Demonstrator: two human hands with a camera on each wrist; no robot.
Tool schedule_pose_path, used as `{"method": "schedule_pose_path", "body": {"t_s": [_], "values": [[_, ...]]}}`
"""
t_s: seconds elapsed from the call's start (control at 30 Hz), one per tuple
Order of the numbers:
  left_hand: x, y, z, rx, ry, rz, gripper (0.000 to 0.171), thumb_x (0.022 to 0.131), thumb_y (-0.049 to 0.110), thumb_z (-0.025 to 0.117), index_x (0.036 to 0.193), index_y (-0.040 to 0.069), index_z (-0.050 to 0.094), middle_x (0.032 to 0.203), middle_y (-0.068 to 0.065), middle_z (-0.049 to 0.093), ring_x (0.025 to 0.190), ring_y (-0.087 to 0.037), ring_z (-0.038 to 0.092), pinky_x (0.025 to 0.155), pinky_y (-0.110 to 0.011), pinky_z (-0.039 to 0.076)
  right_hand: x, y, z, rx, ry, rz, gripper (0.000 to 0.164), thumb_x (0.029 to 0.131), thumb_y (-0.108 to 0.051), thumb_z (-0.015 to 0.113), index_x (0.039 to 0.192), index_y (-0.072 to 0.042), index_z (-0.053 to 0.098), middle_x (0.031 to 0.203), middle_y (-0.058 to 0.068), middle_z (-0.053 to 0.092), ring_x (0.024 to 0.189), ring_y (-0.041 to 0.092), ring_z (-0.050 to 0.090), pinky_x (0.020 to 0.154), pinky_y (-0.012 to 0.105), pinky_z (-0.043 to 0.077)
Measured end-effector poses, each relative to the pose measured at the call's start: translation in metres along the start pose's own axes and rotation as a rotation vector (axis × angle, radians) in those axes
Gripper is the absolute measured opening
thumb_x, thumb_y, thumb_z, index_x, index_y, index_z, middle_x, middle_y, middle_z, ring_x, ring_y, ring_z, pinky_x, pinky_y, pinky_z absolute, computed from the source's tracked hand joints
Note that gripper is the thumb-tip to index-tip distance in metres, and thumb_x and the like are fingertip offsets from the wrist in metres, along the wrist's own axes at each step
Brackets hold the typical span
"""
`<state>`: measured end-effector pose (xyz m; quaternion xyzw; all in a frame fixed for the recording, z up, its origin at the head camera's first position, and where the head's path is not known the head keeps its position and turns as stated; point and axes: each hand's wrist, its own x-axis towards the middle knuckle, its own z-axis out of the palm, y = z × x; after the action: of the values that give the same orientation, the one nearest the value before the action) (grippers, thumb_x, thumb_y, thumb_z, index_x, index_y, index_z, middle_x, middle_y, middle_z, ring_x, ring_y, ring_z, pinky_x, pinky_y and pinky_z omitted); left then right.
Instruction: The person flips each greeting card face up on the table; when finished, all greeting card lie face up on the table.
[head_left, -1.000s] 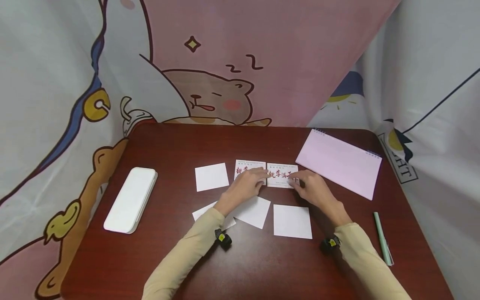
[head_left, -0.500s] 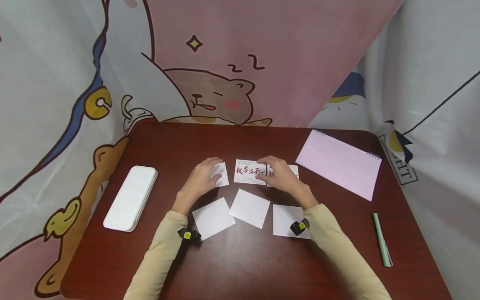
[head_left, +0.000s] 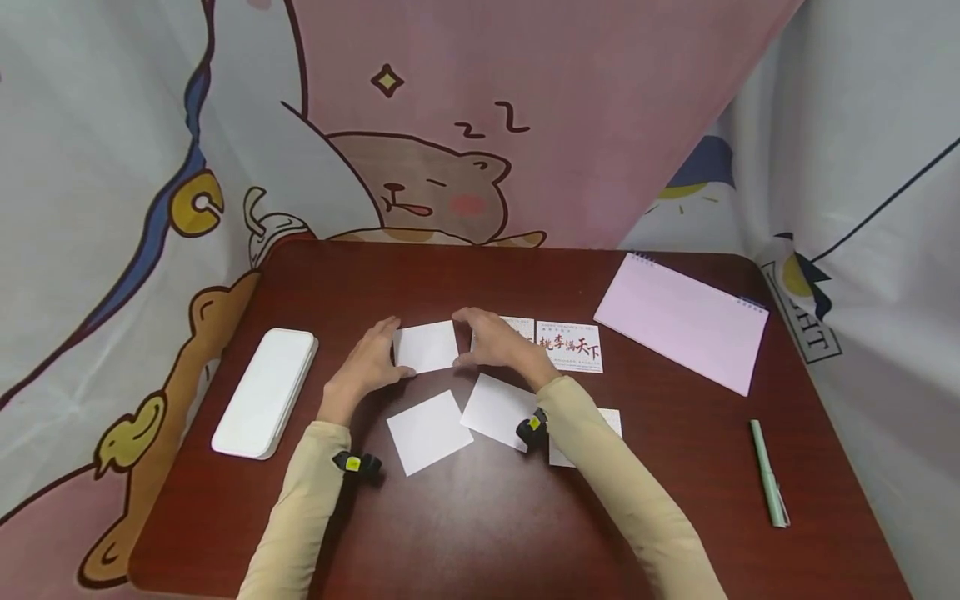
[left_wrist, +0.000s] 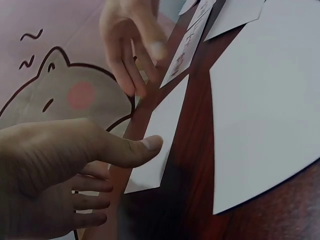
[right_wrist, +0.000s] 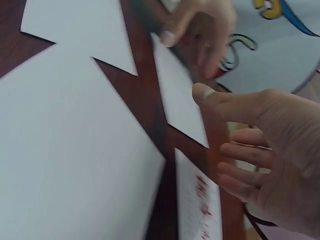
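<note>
A blank white card (head_left: 426, 347) lies at the left end of the back row on the table. My left hand (head_left: 367, 362) is at its left edge, thumb and fingers spread apart. At the right edge is my right hand (head_left: 491, 340), also with fingers extended in the right wrist view, its thumb (right_wrist: 212, 95) near the card. Neither hand visibly pinches the card. Partly covered by the right hand is a card with red characters (head_left: 522, 326). A second printed card (head_left: 570, 347) lies flat to its right, fully visible.
Nearer me lie three blank cards: a tilted left one (head_left: 430, 433), a middle one (head_left: 497, 408), and a right one (head_left: 561, 455) partly under my right forearm. A white case (head_left: 264, 392) stands left. At right are a pink spiral pad (head_left: 682, 321) and a green pen (head_left: 768, 475).
Both hands have moved left, from the two printed cards to the blank card at the row's left end. The printed right card is now uncovered. The cards appear to stay in place.
</note>
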<state>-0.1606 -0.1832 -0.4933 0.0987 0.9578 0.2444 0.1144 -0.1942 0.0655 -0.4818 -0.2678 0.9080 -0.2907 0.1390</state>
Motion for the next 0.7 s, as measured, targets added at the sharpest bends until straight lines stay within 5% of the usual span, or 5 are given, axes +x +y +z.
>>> {"method": "schedule_pose_path", "body": {"t_s": [0.27, 0.5, 0.7], "values": [[0.005, -0.001, -0.003, 0.019, -0.027, -0.051, 0.098, 0.075, 0.021, 0.091, 0.153, -0.002, 0.036, 0.154, -0.025, 0.039, 0.143, -0.043, 0.038, 0.115, -0.057, 0.039, 0.026, -0.009, 0.021, -0.136, -0.06, 0.006, 0.094, 0.069, -0.033, 0.094, 0.145, -0.002, 0.047, 0.146, 0.016, 0.05, 0.133, 0.034, 0.046, 0.117, 0.041, 0.038], [0.019, 0.004, -0.006, 0.064, -0.058, -0.069, 0.099, 0.067, 0.021, 0.096, 0.148, -0.001, 0.043, 0.141, -0.025, 0.04, 0.129, -0.04, 0.042, 0.106, -0.052, 0.048, 0.038, -0.013, 0.018, -0.246, -0.099, 0.011, 0.088, 0.066, -0.034, 0.096, 0.14, -0.007, 0.054, 0.137, 0.013, 0.048, 0.125, 0.032, 0.047, 0.111, 0.04, 0.042], [0.024, 0.005, -0.006, 0.034, -0.054, -0.098, 0.096, 0.06, 0.015, 0.1, 0.138, -0.002, 0.047, 0.134, -0.022, 0.033, 0.127, -0.038, 0.037, 0.104, -0.048, 0.049, 0.039, -0.017, 0.016, -0.233, -0.119, 0.025, 0.089, 0.067, -0.032, 0.095, 0.141, -0.007, 0.051, 0.134, 0.013, 0.047, 0.124, 0.031, 0.046, 0.109, 0.041, 0.043]]}}
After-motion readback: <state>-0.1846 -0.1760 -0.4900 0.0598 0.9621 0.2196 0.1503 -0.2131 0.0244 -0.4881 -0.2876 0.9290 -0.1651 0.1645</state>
